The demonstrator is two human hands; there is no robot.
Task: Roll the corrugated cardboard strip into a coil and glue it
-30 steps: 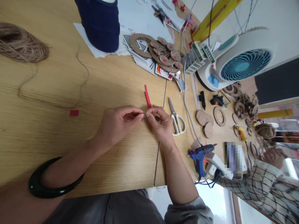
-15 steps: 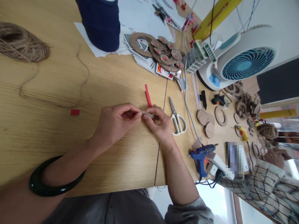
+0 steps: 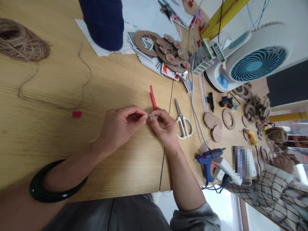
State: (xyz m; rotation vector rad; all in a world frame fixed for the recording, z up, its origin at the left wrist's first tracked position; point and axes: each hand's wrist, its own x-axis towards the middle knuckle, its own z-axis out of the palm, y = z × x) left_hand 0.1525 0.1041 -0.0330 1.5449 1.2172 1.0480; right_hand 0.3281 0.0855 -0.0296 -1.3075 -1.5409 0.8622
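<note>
My left hand (image 3: 122,126) and my right hand (image 3: 165,126) meet at the middle of the table, thumbs and fingertips pinched. Between them is a small greyish-brown piece (image 3: 152,116), largely covered by the fingers; its kind is not clear. A narrow red strip (image 3: 153,98) lies just beyond my right fingers. Scissors with white handles (image 3: 184,125) rest to the right of that hand, blades pointing away. Off to the left, a small red piece (image 3: 77,114) lies beside a loose strand of twine (image 3: 90,75) near a twine coil (image 3: 26,43).
Farther back stand a dark blue cylinder (image 3: 103,24), cardboard rings with small rosettes (image 3: 170,53) and a white fan (image 3: 240,64). Along the right are a grey cable (image 3: 195,104), cardboard discs (image 3: 216,133) and a blue glue gun (image 3: 207,160). Another person's hand (image 3: 284,163) is at far right.
Both hands keep their pinch, and slightly more of the small piece shows between the fingertips. The view has shifted very slightly; other things lie as before.
</note>
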